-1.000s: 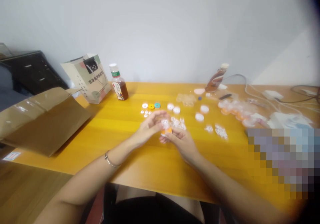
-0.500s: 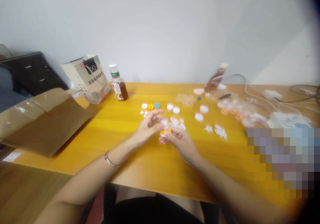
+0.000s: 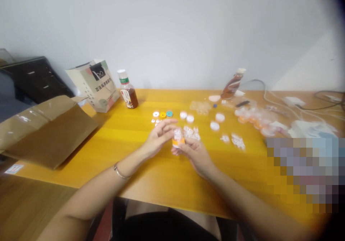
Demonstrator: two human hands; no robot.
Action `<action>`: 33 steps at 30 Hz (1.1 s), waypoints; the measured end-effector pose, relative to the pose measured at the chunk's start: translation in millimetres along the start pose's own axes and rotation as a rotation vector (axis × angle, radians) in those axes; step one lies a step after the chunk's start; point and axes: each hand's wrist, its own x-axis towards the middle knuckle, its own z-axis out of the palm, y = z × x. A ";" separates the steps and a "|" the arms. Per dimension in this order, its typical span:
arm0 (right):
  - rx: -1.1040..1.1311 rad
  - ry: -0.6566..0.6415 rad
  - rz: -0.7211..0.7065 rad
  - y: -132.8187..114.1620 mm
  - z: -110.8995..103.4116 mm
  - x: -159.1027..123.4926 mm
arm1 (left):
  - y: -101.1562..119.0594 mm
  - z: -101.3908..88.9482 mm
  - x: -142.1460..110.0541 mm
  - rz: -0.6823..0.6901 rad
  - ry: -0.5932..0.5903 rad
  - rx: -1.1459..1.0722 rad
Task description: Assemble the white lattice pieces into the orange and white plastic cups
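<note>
Above the middle of the table, my right hand (image 3: 196, 154) pinches a small clear-topped piece with an orange and white base (image 3: 178, 142). White shapes show through its clear upper part. My left hand (image 3: 159, 137) is at its left, fingers stretched out and apart, the thumb tip close to the clear part; whether it touches is too blurred to tell. Just behind the hands lies a cluster of small white cut-out parts (image 3: 192, 133). White, yellow and teal discs (image 3: 162, 115) sit in a row beyond my left fingers, with tiny white pieces (image 3: 153, 121) in front of them.
White round caps (image 3: 214, 126) and more white cut-outs (image 3: 237, 141) lie to the right. Farther right are clear and orange pieces (image 3: 253, 117) and cables. Two bottles (image 3: 128, 92) stand at the back. A patterned bag (image 3: 101, 90) and brown paper bag (image 3: 59, 133) occupy the left.
My left thumb has drawn slightly away from the clear top of the piece, which shows more plainly now. My right hand keeps its hold in nearly the same place.
</note>
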 end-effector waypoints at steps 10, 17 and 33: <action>0.003 0.030 0.020 2.7 -1.6 1.3 | 0.4 3.2 -0.9 -0.057 -0.007 -0.023; -0.100 0.010 -0.007 0.4 -0.6 0.6 | -0.6 1.8 -1.0 -0.096 -0.048 0.032; 0.071 -0.049 0.064 3.0 -1.4 0.6 | -4.0 6.6 -2.9 -0.006 0.093 0.218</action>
